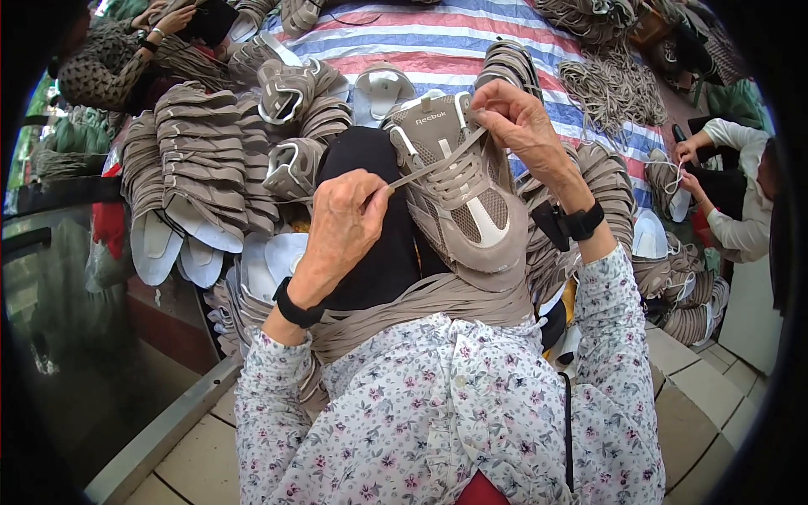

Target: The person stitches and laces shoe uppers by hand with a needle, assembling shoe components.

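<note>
A taupe shoe upper (pixel 446 181) with mesh panels and white trim rests on my lap, toe toward me, its lower rows laced. A flat taupe shoelace (pixel 442 162) runs taut and slanting across it. My left hand (pixel 345 223) pinches one end of the lace, left of the upper and over my black-clad leg. At the upper right eyelet edge, my right hand (pixel 526 126) is closed with thumb and fingertips on the lace. A bundle of loose taupe laces (pixel 421 307) lies across my lap under the toe.
Stacked shoe uppers (pixel 198 160) rise at the left, more uppers (pixel 602 189) at the right. A striped sheet (pixel 353 38) spreads ahead with a heap of laces (pixel 610 88). Co-workers' hands show at far left (pixel 172 21) and far right (pixel 686 164). A dark glass panel (pixel 101 337) stands left.
</note>
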### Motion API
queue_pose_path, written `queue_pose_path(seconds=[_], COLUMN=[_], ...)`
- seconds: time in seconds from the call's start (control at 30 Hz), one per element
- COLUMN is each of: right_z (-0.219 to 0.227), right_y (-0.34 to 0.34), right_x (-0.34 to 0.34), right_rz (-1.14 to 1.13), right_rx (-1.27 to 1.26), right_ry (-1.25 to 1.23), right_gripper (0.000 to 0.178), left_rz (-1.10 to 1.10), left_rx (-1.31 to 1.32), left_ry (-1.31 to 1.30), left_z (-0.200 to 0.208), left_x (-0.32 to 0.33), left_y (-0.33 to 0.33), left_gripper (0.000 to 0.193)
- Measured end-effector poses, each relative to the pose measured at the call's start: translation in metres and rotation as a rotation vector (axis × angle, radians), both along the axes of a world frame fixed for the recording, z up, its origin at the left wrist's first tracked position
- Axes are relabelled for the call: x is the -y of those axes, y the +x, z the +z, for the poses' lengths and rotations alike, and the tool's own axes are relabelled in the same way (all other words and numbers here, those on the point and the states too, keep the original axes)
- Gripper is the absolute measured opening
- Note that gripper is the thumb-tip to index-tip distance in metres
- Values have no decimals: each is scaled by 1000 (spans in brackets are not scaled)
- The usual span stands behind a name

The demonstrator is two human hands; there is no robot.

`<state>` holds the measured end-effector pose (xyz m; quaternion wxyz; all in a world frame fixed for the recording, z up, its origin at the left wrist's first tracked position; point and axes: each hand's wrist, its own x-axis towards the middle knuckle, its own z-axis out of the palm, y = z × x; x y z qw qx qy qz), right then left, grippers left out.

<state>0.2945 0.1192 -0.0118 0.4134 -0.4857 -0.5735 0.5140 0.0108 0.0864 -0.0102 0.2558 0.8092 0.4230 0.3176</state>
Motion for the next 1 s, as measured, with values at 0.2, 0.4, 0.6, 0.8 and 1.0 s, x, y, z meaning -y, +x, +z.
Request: queue_pose_path(seconds=[0.2,0.4,0.6,0.8,1.0], right_z=[-10,-3,-11,-49,-81], right_y=[13,46,77,130,230], right_x=[0,2,14,26,54], right_rz=[2,146,202,36,-659], right_rx=[-3,112,212,506,-59], right_ry=[-63,-147,-322,-72,-492], right_gripper=[11,17,18,16,17], left_rz=[82,155,288,291,308], left_rx=[58,753,1588,1878,1929], left_ry=[-340,-919,-961,-720,-480], left_z=[8,-6,9,15,52], left_x=[11,15,42,67,97], left_y=[-14,-108,-212,-301,-369], left_gripper=[17,19,20,31,18])
